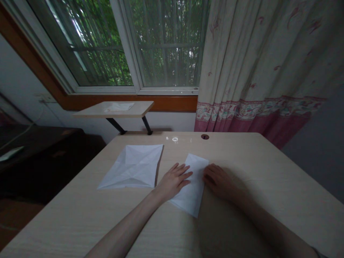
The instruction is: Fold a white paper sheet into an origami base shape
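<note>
A folded sheet of white paper (198, 186) lies slantwise on the desk in front of me, its long right edge looking like a fold. My left hand (174, 182) rests flat on the paper's left part, fingers spread and pointing right. At the right edge of the sheet is my right hand (217, 180), its fingers curled and pressed together against the paper; the fingertips are partly hidden. To the left of my left hand lies another white paper sheet (138, 163), opened out, with crossing creases and its right edge slightly raised.
The pale wooden desk (258, 168) has a round cable hole (205, 137) at its back edge. A small raised shelf (142, 107) on black legs stands at the back left, with crumpled white paper (119, 106) on it. Behind are a window and a curtain (228, 71).
</note>
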Tool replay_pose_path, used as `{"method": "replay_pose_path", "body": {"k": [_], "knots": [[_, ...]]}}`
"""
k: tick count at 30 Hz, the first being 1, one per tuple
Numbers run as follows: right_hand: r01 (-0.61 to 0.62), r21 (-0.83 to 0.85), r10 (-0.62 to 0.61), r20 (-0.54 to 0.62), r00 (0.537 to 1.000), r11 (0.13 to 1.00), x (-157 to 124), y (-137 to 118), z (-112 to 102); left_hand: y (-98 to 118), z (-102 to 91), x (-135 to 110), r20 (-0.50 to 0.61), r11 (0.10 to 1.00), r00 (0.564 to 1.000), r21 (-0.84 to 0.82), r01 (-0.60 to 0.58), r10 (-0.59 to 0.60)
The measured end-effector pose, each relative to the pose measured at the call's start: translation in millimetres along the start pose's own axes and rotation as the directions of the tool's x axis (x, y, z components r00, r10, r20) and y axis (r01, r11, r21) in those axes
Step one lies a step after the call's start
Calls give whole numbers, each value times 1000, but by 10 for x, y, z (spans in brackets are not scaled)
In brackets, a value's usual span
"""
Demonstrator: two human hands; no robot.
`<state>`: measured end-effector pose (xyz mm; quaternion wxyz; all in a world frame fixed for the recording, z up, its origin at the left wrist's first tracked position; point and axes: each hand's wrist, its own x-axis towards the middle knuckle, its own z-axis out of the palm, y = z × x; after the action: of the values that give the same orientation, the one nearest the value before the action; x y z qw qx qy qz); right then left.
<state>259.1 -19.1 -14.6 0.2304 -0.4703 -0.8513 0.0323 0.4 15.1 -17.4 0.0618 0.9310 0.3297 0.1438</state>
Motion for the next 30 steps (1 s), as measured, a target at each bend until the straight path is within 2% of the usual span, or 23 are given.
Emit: {"method": "replay_pose_path", "body": {"k": [4, 7, 10, 14, 18, 23, 30], "knots": [[10, 26, -10, -5, 1000, 1000, -13, 61, 50, 24, -4, 0, -63, 1000, 998, 27, -2, 4], [-19, -16, 19, 31, 999, 1000, -34, 75, 104, 80, -37, 2, -119, 998, 992, 52, -41, 47], [-33, -74, 34, 14, 999, 997, -40, 66, 145, 168, -72, 0, -138, 995, 985, 14, -99, 100], [-28, -138, 22, -44, 999, 990, -35, 50, 183, 292, -104, -2, -87, 982, 985, -104, -160, 152], [-70, -174, 60, -65, 996, 982, -36, 55, 212, 348, -138, -3, 4, 983, 992, -131, -127, 129], [-159, -220, 149, -61, 987, 962, -38, 55, 212, 321, -150, -8, 49, 996, 996, -57, -75, 77], [-166, -232, 152, -79, 985, 958, -12, 54, 159, 243, -143, 3, 55, 995, 998, 89, -34, 30]]}}
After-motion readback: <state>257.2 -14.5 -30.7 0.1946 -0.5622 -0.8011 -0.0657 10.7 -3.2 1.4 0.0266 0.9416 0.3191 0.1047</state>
